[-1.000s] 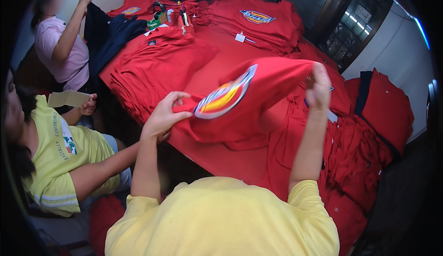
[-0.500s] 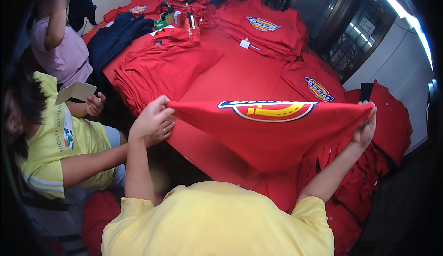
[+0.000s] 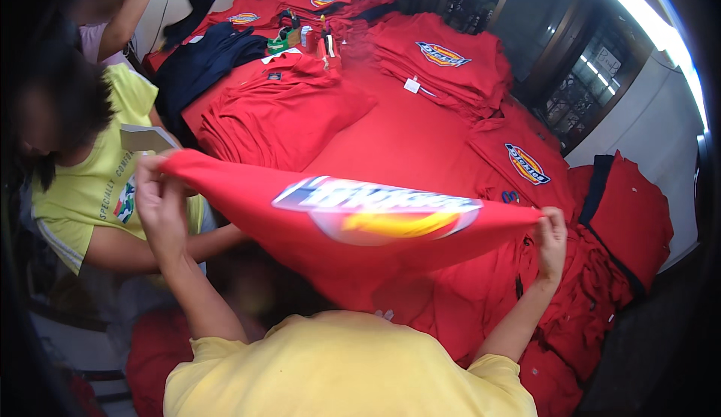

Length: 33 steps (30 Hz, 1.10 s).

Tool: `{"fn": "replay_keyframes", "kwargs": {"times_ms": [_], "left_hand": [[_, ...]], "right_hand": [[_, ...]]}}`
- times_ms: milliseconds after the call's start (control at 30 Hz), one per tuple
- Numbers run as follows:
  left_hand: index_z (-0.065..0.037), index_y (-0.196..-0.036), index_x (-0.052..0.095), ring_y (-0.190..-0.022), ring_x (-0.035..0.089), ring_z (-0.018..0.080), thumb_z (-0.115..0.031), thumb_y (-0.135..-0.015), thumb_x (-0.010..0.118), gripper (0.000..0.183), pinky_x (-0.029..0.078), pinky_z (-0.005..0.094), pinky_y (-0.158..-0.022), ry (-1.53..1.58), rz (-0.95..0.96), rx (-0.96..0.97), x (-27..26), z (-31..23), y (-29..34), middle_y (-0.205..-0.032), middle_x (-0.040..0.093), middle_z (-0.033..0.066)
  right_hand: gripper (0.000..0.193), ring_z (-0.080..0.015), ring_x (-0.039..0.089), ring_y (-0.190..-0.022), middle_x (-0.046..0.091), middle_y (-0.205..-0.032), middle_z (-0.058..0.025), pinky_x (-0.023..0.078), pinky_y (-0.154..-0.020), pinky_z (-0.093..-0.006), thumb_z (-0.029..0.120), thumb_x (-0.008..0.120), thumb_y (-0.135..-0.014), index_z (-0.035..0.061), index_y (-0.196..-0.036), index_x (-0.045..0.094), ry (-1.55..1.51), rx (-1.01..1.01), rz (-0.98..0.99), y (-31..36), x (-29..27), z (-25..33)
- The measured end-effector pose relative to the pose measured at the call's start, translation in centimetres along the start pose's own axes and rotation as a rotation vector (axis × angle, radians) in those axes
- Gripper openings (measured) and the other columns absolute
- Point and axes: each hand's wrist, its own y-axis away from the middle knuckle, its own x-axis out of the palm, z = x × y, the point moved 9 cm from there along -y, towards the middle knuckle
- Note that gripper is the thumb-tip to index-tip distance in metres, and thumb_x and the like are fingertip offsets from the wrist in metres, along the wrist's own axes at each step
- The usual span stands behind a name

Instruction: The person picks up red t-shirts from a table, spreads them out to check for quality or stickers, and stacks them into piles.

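Note:
A red T-shirt (image 3: 353, 263) with a blue, white and yellow chest print hangs stretched between my hands above the near side of the table. Its print is blurred by motion. My left hand (image 3: 161, 191) grips the shirt's left corner, raised near a co-worker. On the other side, my right hand (image 3: 552, 243) pinches the right corner. Behind the shirt, near its right end, lies a small blue-looped thing (image 3: 511, 195), perhaps scissor handles. The shirt's lower folds hang over the table's near edge.
A red-covered table (image 3: 383, 128) carries stacks of red shirts (image 3: 443, 56), a shirt pile (image 3: 278, 109), dark garments (image 3: 203, 67) and small bottles (image 3: 306, 36). More red garments (image 3: 631, 214) are heaped at right. At left, a co-worker in yellow-green (image 3: 90, 191) stands close, near a pale card (image 3: 146, 138).
My left hand has moved left and up, carrying its corner of the shirt. My right hand has shifted left and down. More of the print now shows, and the view has shifted.

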Motion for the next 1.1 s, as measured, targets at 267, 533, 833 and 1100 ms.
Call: {"fn": "replay_keyframes", "kwargs": {"times_ms": [267, 533, 833, 1100], "left_hand": [[-0.007, -0.099, 0.044, -0.067, 0.053, 0.0040, -0.005, -0.094, 0.054, 0.012, 0.043, 0.0167, -0.056, 0.010, 0.040, -0.212, 0.4, 1.2, 2.5, -0.083, 0.059, 0.0041], [-0.005, -0.106, 0.040, -0.077, 0.056, 0.0079, -0.006, -0.092, 0.057, 0.022, 0.045, 0.0211, -0.068, 0.219, 0.163, -0.143, 0.1, -1.6, 4.5, -0.088, 0.058, 0.0046], [-0.007, -0.104, 0.049, -0.082, 0.054, 0.0102, -0.007, -0.085, 0.064, 0.024, 0.044, 0.0232, -0.075, 0.148, 0.042, -0.236, 4.7, 0.8, 0.3, -0.093, 0.053, 0.0024], [-0.003, -0.124, 0.054, -0.117, 0.053, 0.0240, -0.037, -0.094, 0.054, 0.045, 0.040, 0.0404, -0.103, 0.420, 0.187, -1.367, 12.2, 27.1, 15.8, -0.124, 0.059, 0.0099]], "right_hand": [[0.012, -0.0040, 0.042, -0.069, 0.043, -0.077, 0.0048, 0.036, -0.063, -0.0195, 0.018, 0.050, -0.099, 0.0085, -0.092, 0.048, 0.060, -0.160, -0.118, 3.3, 2.1, 0.1], [0.011, -0.0112, 0.049, -0.078, 0.050, -0.088, -0.0045, 0.043, -0.072, -0.0257, 0.013, 0.052, -0.096, 0.0053, -0.097, 0.044, -0.334, -0.463, -0.121, 8.3, -5.0, 5.3], [0.013, -0.0046, 0.043, -0.067, 0.043, -0.075, 0.0048, 0.039, -0.060, -0.0234, 0.017, 0.046, -0.099, 0.0130, -0.087, 0.045, -0.237, -0.370, -0.187, 5.1, -3.4, 4.2], [0.020, -0.0139, 0.058, -0.084, 0.062, -0.097, -0.0045, 0.049, -0.077, -0.0280, 0.014, 0.060, -0.091, 0.0023, -0.107, 0.055, -0.636, 0.313, -0.367, 2.8, -3.2, -23.5]]}}
